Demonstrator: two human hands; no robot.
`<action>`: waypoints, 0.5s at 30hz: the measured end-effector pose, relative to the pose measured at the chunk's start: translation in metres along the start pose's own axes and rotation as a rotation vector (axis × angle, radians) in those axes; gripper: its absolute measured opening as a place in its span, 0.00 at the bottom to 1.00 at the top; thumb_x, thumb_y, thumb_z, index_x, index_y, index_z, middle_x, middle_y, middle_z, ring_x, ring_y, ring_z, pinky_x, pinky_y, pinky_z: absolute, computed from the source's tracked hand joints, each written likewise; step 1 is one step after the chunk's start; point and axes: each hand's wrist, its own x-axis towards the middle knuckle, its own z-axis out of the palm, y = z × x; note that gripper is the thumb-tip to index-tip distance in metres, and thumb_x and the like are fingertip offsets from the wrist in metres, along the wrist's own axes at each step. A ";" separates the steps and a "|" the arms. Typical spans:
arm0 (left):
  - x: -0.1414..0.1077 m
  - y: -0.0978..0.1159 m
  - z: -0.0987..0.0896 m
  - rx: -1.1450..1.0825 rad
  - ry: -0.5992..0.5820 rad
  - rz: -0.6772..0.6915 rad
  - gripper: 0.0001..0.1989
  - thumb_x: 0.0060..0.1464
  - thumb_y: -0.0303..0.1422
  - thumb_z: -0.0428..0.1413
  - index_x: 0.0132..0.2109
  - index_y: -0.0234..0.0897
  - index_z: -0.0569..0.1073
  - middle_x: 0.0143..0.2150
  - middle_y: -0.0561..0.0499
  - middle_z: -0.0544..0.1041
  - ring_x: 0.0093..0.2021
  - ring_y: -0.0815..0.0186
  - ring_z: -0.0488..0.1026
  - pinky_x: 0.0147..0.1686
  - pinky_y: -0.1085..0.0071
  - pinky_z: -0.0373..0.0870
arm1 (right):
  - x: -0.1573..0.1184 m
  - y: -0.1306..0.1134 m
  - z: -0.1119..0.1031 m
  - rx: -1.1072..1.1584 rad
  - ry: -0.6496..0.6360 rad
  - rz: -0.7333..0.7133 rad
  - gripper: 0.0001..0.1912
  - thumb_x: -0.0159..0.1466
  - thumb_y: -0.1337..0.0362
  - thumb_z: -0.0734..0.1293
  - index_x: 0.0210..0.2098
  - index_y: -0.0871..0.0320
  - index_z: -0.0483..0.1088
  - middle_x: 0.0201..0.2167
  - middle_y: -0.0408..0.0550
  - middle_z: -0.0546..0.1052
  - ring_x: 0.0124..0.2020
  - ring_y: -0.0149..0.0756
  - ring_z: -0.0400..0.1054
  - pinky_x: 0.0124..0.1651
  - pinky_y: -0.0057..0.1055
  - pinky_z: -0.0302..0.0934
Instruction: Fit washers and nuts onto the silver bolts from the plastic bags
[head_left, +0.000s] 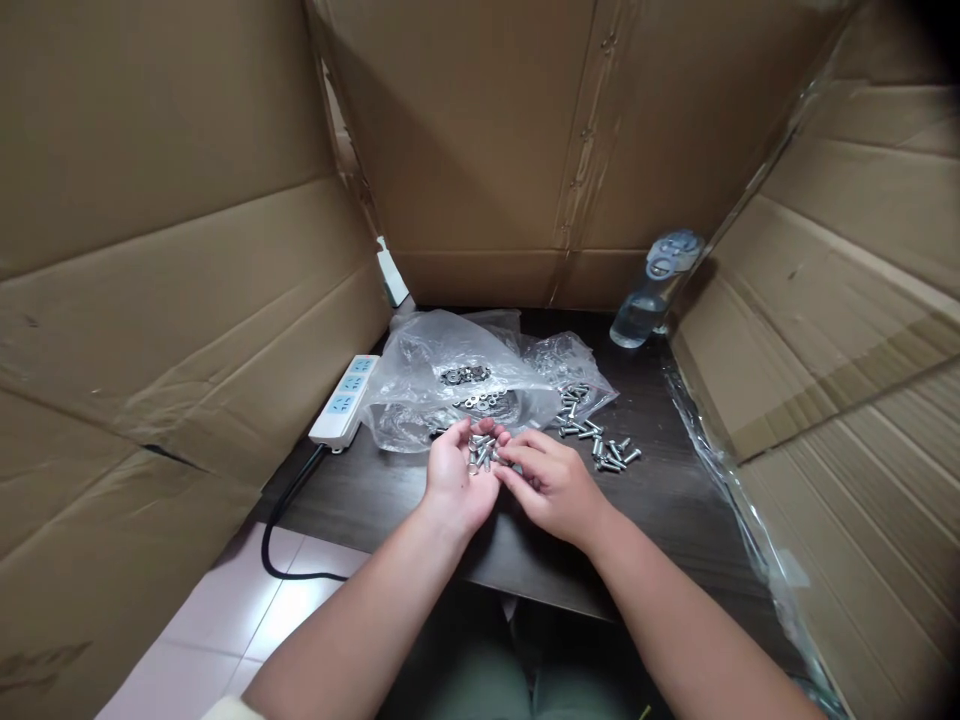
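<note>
My left hand (455,475) is turned palm up and cupped around several silver bolts (482,450). A small ring, apparently a washer, shows near the base of the palm. Over its edge, my right hand (551,485) reaches in from the right with thumb and fingertips pinched together. A small metal piece seems to be at those fingertips, but its kind is hidden. Just beyond both hands lies a clear plastic bag (405,400) with washers (480,402) and darker small rings or nuts (465,376) in it. Loose bolts (609,455) lie scattered right of my hands.
A second plastic bag (574,350) spills bolts behind my right hand. On the left sits a white power strip (337,410) with a black cable (268,540). A water bottle (649,300) stands at the back right. Cardboard walls (480,150) enclose the dark table (675,500).
</note>
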 end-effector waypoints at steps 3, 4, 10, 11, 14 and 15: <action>-0.003 -0.002 0.002 -0.012 -0.033 -0.043 0.12 0.56 0.29 0.47 0.28 0.28 0.70 0.29 0.42 0.72 0.31 0.63 0.73 0.30 0.68 0.74 | 0.000 0.006 -0.001 0.026 0.019 0.009 0.09 0.62 0.70 0.63 0.41 0.57 0.73 0.36 0.51 0.74 0.37 0.36 0.70 0.41 0.33 0.66; -0.004 -0.002 0.003 -0.016 -0.034 -0.050 0.12 0.56 0.28 0.47 0.28 0.28 0.70 0.29 0.42 0.72 0.32 0.63 0.74 0.31 0.68 0.75 | 0.001 0.007 -0.002 0.049 0.041 0.014 0.09 0.62 0.71 0.63 0.40 0.57 0.74 0.35 0.50 0.74 0.37 0.36 0.70 0.41 0.32 0.66; -0.008 -0.002 -0.003 0.089 -0.102 -0.128 0.07 0.56 0.27 0.51 0.31 0.29 0.70 0.28 0.46 0.72 0.28 0.68 0.73 0.29 0.72 0.76 | 0.004 0.000 -0.015 0.194 0.281 0.107 0.06 0.61 0.71 0.66 0.36 0.57 0.75 0.32 0.48 0.75 0.33 0.33 0.70 0.35 0.29 0.65; -0.009 -0.003 -0.006 0.144 -0.125 -0.148 0.06 0.55 0.28 0.53 0.31 0.29 0.70 0.27 0.48 0.71 0.25 0.71 0.71 0.24 0.76 0.73 | 0.005 -0.001 -0.016 0.205 0.294 0.105 0.05 0.61 0.71 0.66 0.35 0.57 0.75 0.32 0.48 0.74 0.32 0.33 0.70 0.34 0.29 0.65; -0.014 -0.003 -0.017 0.284 -0.244 -0.232 0.09 0.55 0.33 0.56 0.33 0.30 0.70 0.25 0.51 0.68 0.17 0.78 0.61 0.11 0.85 0.55 | 0.006 -0.001 -0.019 0.225 0.230 0.078 0.05 0.61 0.71 0.67 0.35 0.58 0.75 0.32 0.48 0.74 0.33 0.33 0.70 0.35 0.29 0.65; -0.016 -0.002 -0.021 0.320 -0.270 -0.256 0.11 0.54 0.35 0.57 0.33 0.30 0.70 0.24 0.51 0.67 0.16 0.80 0.59 0.10 0.86 0.51 | 0.006 0.000 -0.018 0.230 0.192 0.068 0.05 0.61 0.71 0.66 0.35 0.57 0.75 0.32 0.48 0.74 0.32 0.33 0.70 0.35 0.29 0.65</action>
